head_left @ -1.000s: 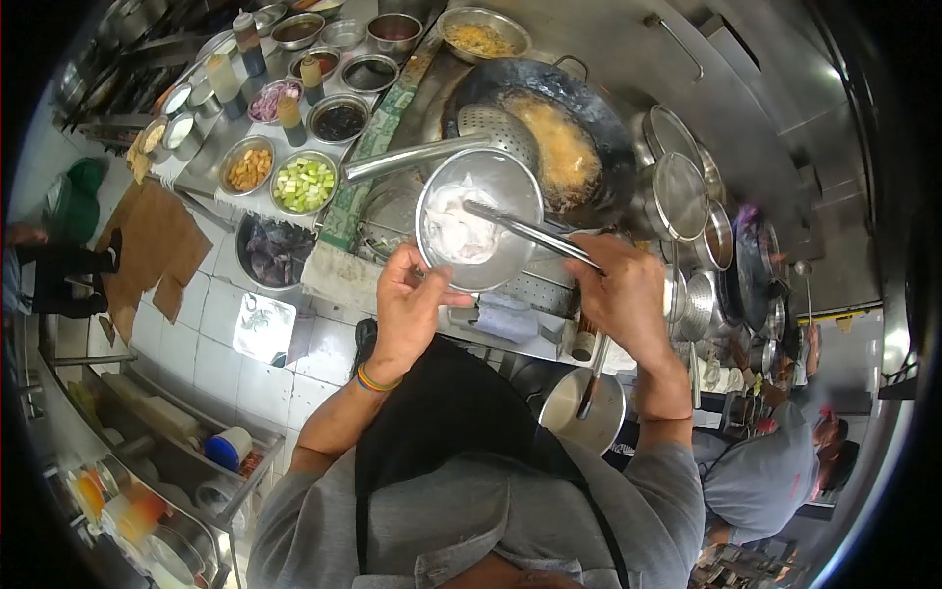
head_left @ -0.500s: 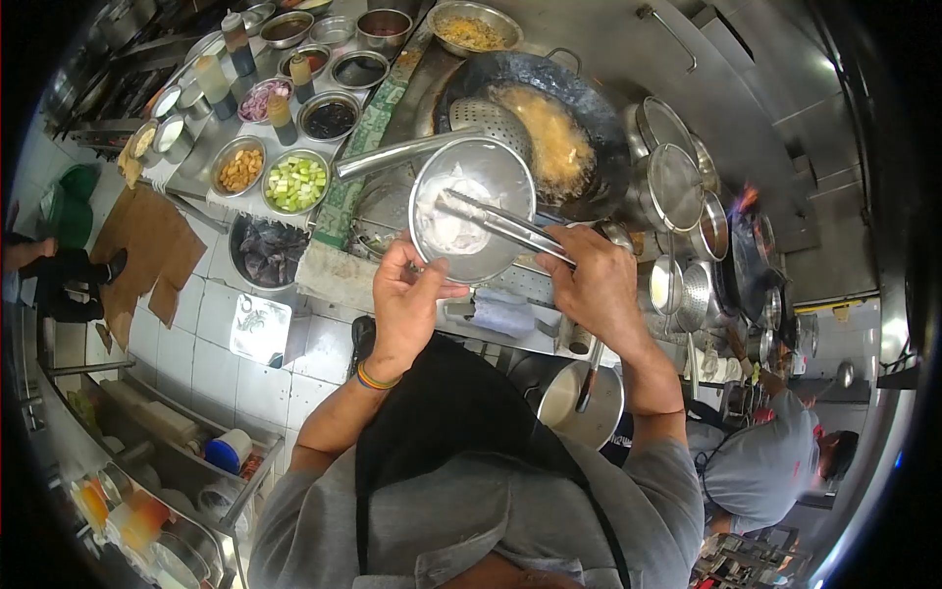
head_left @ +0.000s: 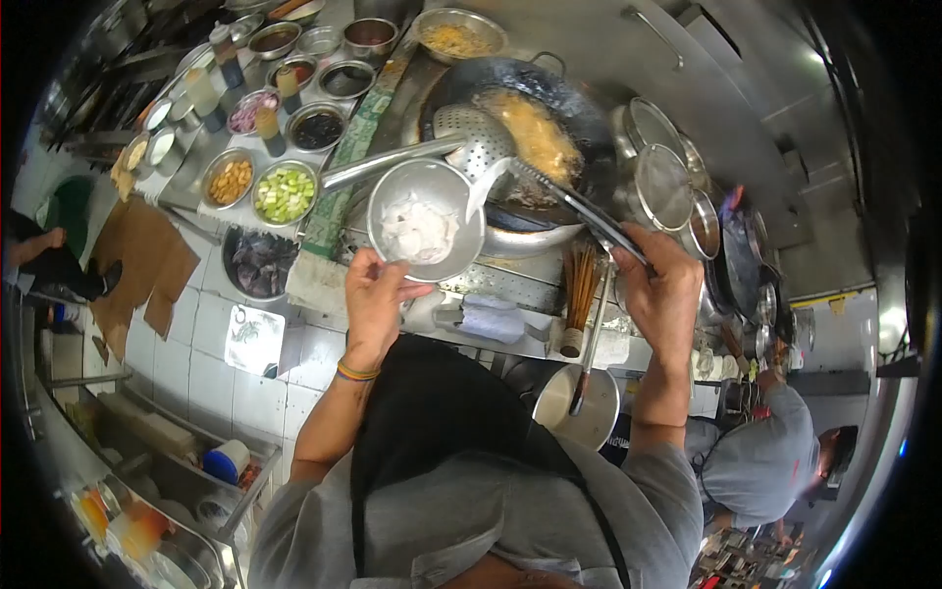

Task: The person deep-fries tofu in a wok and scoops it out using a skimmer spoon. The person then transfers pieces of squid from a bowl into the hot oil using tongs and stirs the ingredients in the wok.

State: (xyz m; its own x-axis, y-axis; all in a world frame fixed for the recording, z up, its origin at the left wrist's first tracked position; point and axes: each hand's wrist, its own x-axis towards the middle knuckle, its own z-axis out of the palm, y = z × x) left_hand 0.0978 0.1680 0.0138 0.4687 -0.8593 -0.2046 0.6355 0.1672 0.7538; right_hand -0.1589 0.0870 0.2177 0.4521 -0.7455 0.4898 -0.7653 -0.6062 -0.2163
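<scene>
My left hand (head_left: 376, 299) is closed on the rim of a metal bowl (head_left: 391, 187), tilted slightly, with several white-coated pieces (head_left: 420, 228) inside. My right hand (head_left: 662, 285) grips metal tongs (head_left: 594, 214), which reach left above the near edge of the wok. At their tips hangs one long white-coated piece (head_left: 487, 187), over the bowl's right rim. Behind it, the dark wok (head_left: 456, 86) holds bubbling oil with golden frying pieces (head_left: 540, 142). A perforated skimmer (head_left: 476, 137) rests in the wok's left side, its long handle pointing left behind the bowl.
Left stand sauce bottles and bowls, including chopped green vegetable (head_left: 285, 191) and nuts (head_left: 229, 183). Strainers (head_left: 663, 187) hang right of the wok. A flame (head_left: 731, 201) burns farther right. A pot (head_left: 579, 407) sits near my waist. A co-worker (head_left: 760, 456) stands at right.
The tongs have come out of the bowl, moving right and up with one white-coated piece. My left hand and the bowl have shifted left and slightly down.
</scene>
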